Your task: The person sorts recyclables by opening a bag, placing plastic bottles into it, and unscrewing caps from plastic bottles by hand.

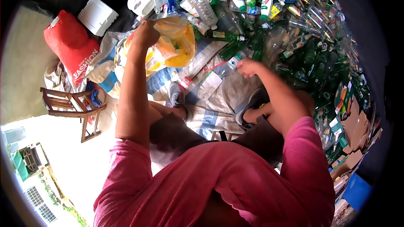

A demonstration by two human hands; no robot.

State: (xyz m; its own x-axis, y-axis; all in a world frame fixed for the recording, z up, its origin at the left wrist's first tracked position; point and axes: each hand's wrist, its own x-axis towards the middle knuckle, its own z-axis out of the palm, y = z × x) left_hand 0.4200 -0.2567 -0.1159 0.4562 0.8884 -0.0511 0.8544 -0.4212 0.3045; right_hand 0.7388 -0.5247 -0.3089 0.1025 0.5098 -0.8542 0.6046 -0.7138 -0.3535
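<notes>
My left hand is closed on the upper edge of a yellow and see-through plastic bag, whose mouth gapes toward the right. Some items inside show only as blurred colours. To the right, my right hand has its fingers closed around one end of a clear plastic bottle with a green label. This bottle lies sideways, pointing left, above the sheet between my feet. Near my left shoe, another clear bottle with a red label rests on the woven sheet.
A large heap of plastic bottles and green glass bottles spreads ahead and to the right. On the left are a red bag, a white foam box and a wooden chair. Flattened cardboard lies far right.
</notes>
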